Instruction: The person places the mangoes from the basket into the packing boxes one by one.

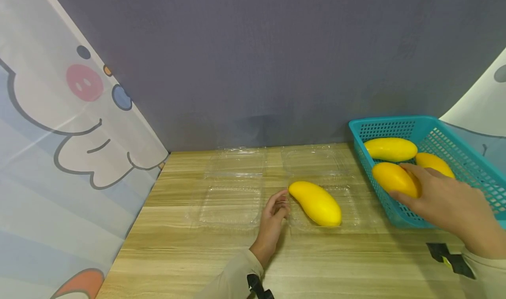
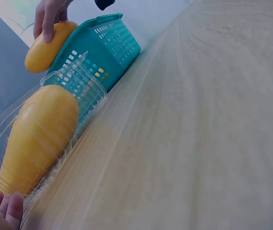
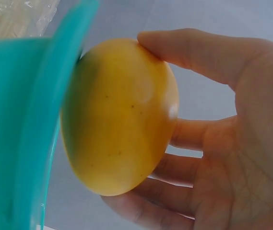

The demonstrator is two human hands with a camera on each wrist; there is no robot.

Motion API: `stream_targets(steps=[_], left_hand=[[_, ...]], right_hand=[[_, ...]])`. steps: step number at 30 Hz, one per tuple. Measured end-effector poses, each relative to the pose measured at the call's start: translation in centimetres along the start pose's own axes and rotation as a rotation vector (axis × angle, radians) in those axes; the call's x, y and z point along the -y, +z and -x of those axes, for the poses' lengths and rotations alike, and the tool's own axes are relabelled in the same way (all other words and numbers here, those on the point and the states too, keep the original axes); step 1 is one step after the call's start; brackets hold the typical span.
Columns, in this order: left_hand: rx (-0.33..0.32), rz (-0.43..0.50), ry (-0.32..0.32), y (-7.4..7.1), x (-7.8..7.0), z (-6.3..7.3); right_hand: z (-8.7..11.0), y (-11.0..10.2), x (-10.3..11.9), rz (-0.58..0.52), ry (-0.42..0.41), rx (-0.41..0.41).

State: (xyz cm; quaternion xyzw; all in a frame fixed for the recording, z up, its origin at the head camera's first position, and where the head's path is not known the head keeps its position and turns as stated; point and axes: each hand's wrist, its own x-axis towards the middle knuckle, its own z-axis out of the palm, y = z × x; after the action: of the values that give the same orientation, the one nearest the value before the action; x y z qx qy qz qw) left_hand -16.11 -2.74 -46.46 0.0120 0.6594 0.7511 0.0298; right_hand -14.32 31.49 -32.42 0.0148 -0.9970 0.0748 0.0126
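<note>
A yellow mango (image 3: 119, 115) is gripped between the thumb and fingers of my right hand (image 1: 450, 198), held up at the rim of the teal basket (image 1: 383, 198). Below it in the basket lie another long mango (image 1: 391, 149) and a rounder one (image 1: 435, 163), partly behind the hand. My left hand (image 1: 272, 224) rests by the left edge of a clear plastic container (image 1: 349, 202), its fingers loosely bent right at the edge. One large mango (image 1: 316, 203) lies slantwise in that container, its narrow tip close to the left fingertips (image 2: 15, 207).
A second clear container (image 1: 231, 204) stands open to the left on the wooden table (image 1: 158, 250). The raised lids of both lie toward the grey back wall (image 1: 253, 70). A cartoon-printed sheet (image 1: 59, 158) borders the left side.
</note>
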Motion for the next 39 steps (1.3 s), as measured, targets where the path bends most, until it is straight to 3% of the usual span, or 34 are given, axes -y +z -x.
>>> stream_targets(steps=[23, 39], left_hand=[[-0.006, -0.003, -0.007, 0.1, 0.1, 0.0], [-0.013, -0.001, -0.002, 0.2, 0.0, 0.1]], right_hand=[[0.4, 0.2, 1.0, 0.007, -0.029, -0.035], [0.5, 0.7, 2.8, 0.025, -0.092, -0.057]])
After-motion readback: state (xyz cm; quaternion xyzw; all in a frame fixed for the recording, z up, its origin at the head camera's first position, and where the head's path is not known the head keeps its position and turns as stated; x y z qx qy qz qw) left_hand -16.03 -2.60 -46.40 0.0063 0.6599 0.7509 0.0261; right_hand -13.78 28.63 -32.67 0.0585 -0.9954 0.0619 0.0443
